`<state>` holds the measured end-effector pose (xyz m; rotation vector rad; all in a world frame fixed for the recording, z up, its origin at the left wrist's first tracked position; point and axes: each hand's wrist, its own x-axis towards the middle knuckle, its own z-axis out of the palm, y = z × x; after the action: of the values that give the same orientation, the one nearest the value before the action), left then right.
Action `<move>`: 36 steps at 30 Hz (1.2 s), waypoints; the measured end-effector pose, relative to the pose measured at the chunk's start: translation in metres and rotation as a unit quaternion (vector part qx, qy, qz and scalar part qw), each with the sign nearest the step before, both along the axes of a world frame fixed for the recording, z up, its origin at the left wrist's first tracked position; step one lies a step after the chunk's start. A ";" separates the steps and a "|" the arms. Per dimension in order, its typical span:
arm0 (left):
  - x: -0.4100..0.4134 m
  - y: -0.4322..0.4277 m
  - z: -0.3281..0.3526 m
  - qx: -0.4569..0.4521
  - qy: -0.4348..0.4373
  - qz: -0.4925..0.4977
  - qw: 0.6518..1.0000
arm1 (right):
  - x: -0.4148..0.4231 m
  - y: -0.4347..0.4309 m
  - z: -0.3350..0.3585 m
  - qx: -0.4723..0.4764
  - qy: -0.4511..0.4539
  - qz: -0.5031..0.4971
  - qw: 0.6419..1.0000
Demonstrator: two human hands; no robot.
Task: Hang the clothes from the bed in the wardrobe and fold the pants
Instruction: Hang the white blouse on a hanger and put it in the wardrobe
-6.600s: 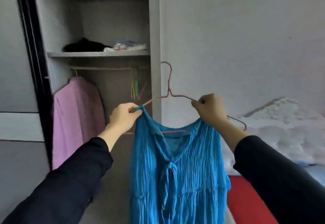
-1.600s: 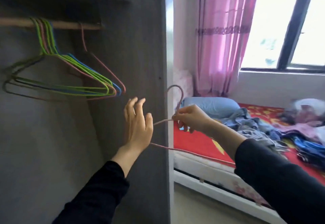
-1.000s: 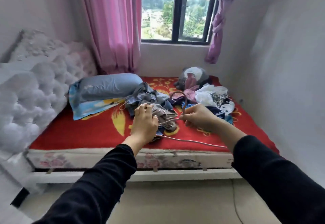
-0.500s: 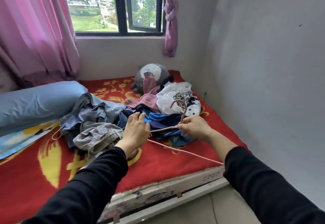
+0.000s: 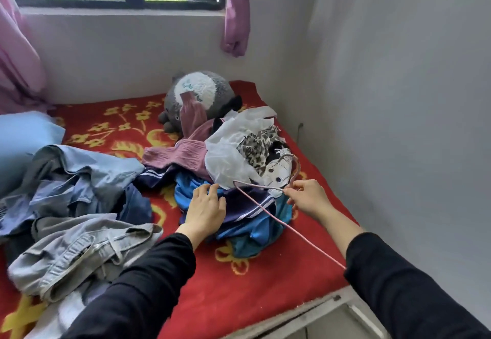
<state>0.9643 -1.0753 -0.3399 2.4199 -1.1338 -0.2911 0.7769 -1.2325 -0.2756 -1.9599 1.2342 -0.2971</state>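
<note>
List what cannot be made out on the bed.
Head view:
- hanger: lower end hidden behind the right sleeve.
- striped navy garment: kind unclear, crumpled under the left hand and other clothes.
- blue pillow: cut off by the left edge.

Both arms reach forward in black sleeves that end just short of the wrists, the forearms drawing slightly toward each other. The left hand (image 5: 206, 209) lies palm down with its back to the camera, fingers straight and a little spread, gripping nothing. Just to its right and about level with it, the right hand (image 5: 309, 200) pinches the neck of a pink wire hanger (image 5: 305, 238) between thumb and curled fingers, and the hanger's long bar runs back alongside the right forearm to that sleeve.
</note>
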 end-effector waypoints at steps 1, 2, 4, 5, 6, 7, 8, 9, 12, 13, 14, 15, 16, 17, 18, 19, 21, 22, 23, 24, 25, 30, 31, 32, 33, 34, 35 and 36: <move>0.007 -0.019 -0.009 0.007 0.006 0.014 1.000 | 0.010 -0.023 -0.008 0.005 0.000 0.004 1.000; 0.014 -0.037 -0.017 0.016 0.019 0.031 0.999 | 0.020 -0.045 -0.015 0.012 0.001 0.008 1.000; 0.027 -0.072 -0.031 0.032 0.049 0.068 0.996 | 0.042 -0.088 -0.029 0.021 0.009 0.018 1.000; 0.032 -0.088 -0.038 0.042 0.066 0.084 0.993 | 0.052 -0.107 -0.035 0.021 0.016 0.029 0.999; 0.037 -0.103 -0.045 0.049 0.080 0.097 0.991 | 0.062 -0.126 -0.041 0.018 0.021 0.039 0.999; 0.043 -0.117 -0.053 0.053 0.090 0.108 0.989 | 0.072 -0.144 -0.046 0.014 0.019 0.044 0.999; 0.049 -0.130 -0.061 0.055 0.102 0.117 0.986 | 0.082 -0.160 -0.052 0.007 0.012 0.043 0.999; 0.056 -0.142 -0.069 0.058 0.114 0.126 0.984 | 0.091 -0.175 -0.059 -0.001 0.004 0.036 0.999; 0.077 -0.176 -0.095 0.074 0.119 0.137 0.981 | 0.113 -0.207 -0.085 -0.008 -0.012 0.013 1.000; 0.084 -0.187 -0.102 0.082 0.115 0.140 0.980 | 0.119 -0.214 -0.095 -0.005 -0.015 0.011 1.000; 0.091 -0.197 -0.109 0.087 0.113 0.144 0.979 | 0.123 -0.221 -0.106 -0.001 -0.016 0.009 1.000; 0.097 -0.207 -0.116 0.091 0.113 0.149 0.978 | 0.127 -0.227 -0.116 0.006 -0.017 0.008 1.000; 0.103 -0.217 -0.123 0.091 0.111 0.155 0.977 | 0.130 -0.233 -0.126 0.017 -0.018 0.005 1.000; 0.110 -0.227 -0.130 0.092 0.106 0.163 0.977 | 0.132 -0.238 -0.136 0.030 -0.021 -0.002 0.999; 0.117 -0.236 -0.137 0.091 0.092 0.167 0.977 | 0.134 -0.242 -0.146 0.040 -0.023 -0.011 0.999; 0.123 -0.244 -0.144 0.093 0.073 0.164 0.979 | 0.135 -0.246 -0.155 0.043 -0.024 -0.019 0.999; 0.135 -0.258 -0.160 0.089 0.068 0.167 0.980 | 0.134 -0.251 -0.172 0.035 -0.023 -0.032 0.999; 0.141 -0.263 -0.167 0.075 0.108 0.194 0.972 | 0.133 -0.253 -0.180 0.033 -0.020 -0.036 0.999; 0.147 -0.267 -0.172 0.053 0.174 0.240 0.954 | 0.132 -0.253 -0.187 0.035 -0.015 -0.040 0.998; 0.154 -0.270 -0.179 0.042 0.226 0.287 0.930 | 0.130 -0.251 -0.194 0.038 -0.010 -0.044 0.998; 0.158 -0.270 -0.184 0.059 0.252 0.316 0.913 | 0.129 -0.248 -0.201 0.043 -0.009 -0.048 0.998; 0.167 -0.265 -0.187 0.014 0.243 0.268 0.932 | 0.130 -0.237 -0.216 0.061 -0.041 -0.041 0.996; 0.165 -0.263 -0.176 -0.033 0.306 0.277 0.910 | 0.131 -0.237 -0.215 0.059 -0.043 -0.043 0.996; 0.163 -0.260 -0.165 -0.077 0.366 0.285 0.882 | 0.133 -0.238 -0.214 0.059 -0.045 -0.048 0.996; 0.162 -0.257 -0.154 -0.106 0.417 0.291 0.854 | 0.136 -0.240 -0.211 0.065 -0.046 -0.053 0.995; 0.161 -0.253 -0.141 -0.134 0.454 0.290 0.832 | 0.139 -0.241 -0.208 0.076 -0.046 -0.052 0.995; 0.160 -0.248 -0.128 -0.154 0.484 0.282 0.814 | 0.143 -0.240 -0.203 0.092 -0.046 -0.041 0.994; 0.159 -0.241 -0.115 -0.167 0.505 0.266 0.804 | 0.147 -0.239 -0.198 0.109 -0.048 -0.023 0.993</move>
<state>1.1237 -1.3165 -0.4548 1.7038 -0.0025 -0.9411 0.9236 -1.4716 -0.4733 -1.7137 1.1995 -0.2655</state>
